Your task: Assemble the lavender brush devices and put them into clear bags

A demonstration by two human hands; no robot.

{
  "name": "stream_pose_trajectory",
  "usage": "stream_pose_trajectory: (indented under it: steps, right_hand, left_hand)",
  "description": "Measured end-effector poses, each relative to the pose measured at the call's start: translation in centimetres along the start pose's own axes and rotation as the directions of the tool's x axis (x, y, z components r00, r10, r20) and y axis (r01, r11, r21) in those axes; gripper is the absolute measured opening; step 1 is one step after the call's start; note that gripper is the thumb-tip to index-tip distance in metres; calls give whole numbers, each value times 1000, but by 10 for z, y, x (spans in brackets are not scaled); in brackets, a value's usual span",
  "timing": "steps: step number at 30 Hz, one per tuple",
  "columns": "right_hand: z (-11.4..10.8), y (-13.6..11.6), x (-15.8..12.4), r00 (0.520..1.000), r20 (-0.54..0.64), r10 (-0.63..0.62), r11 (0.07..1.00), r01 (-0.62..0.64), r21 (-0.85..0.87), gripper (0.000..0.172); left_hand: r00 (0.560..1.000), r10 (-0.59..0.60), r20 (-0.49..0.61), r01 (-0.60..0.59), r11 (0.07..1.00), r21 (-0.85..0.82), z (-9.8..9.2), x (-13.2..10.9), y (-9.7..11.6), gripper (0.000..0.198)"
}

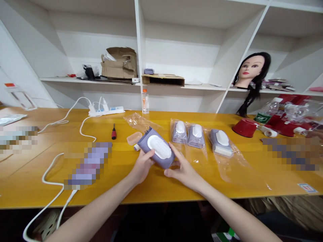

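Note:
My left hand [144, 167] is closed round the lower left side of a purple-grey plastic casing [168, 162] with a white ribbed oval piece, its thumb on the front. The casing is tilted above the table. At its right end is my right hand [186, 172], fingers apart, the index finger against the edge and the thumb free of it. Behind the casing lie a peach-coloured cover [134, 138] and a small white cylinder [136, 147], partly hidden. To the right lie three similar purple casings [179, 136] with white ovals, in or on clear plastic bags [234, 168].
A small red screwdriver [114, 133] and a blurred phone [88, 164] with a white cable are on the left. A power strip [107, 111] and a clear bottle [145, 102] stand behind. Red containers [244, 127] and a plastic bottle [267, 111] are at right, below a mannequin head [252, 70].

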State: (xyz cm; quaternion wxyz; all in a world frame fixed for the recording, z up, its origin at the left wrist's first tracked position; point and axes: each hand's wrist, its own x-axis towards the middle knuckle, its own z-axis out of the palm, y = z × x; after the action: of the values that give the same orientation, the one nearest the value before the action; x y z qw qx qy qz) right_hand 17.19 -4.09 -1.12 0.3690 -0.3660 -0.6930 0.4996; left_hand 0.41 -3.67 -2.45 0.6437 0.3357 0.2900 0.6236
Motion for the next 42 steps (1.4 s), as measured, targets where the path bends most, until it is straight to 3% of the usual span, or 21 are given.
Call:
stream_pose_trajectory:
  steps: [2,5,9,12,15,17,20,23,26,32,35,37,42]
  right_hand:
    - [-9,-10,-8,989,96,110,994,-109,-14,85]
    - [-23,-22,-15,984,129,126,992,-126,-11,61]
    - [-32,-29,-13,997,-53,54,999,-54,-2,38]
    - [-32,-32,-6,978,-205,-35,999,30,-28,36]
    - [-27,-34,-2,967,-254,-33,999,33,-5,40]
    - [-20,-33,-4,967,-249,46,996,-26,83,43]
    - [-5,-24,-9,964,-191,188,959,-137,250,46]
    - [10,-14,-13,980,-90,177,938,-140,318,61]
    - [20,-7,-8,989,-104,103,927,-57,372,75]
    - [5,-8,8,953,-233,193,881,-64,469,58]
    - [-14,-10,18,921,-337,194,879,-11,477,42]
    - [-22,-10,25,903,-391,177,884,29,467,32]
    - [-22,-1,34,882,-421,212,859,37,511,25]
  left_hand:
    - [997,40,-62,-43,998,-44,-1,3,7,56]
    - [992,-16,-128,8,998,-61,-3,8,14,43]
    - [970,-196,-143,194,981,-25,-3,9,16,32]
    - [945,-318,-75,319,948,5,-3,6,16,25]
    - [921,-390,-14,390,920,25,-2,2,15,20]
    - [941,-338,-9,338,941,25,0,2,14,19]
    - [992,-101,-75,97,994,-51,2,4,11,22]
    - [995,25,-100,-40,988,-150,3,6,13,32]
    - [999,-2,-32,-4,982,-190,3,4,16,40]
    - [993,-60,106,78,981,-178,-2,-1,25,45]
    - [992,-125,33,129,979,-157,-6,0,29,54]
    - [986,-167,-16,165,982,-92,-6,0,29,44]
    - [994,-105,20,106,992,-72,-1,-3,24,36]
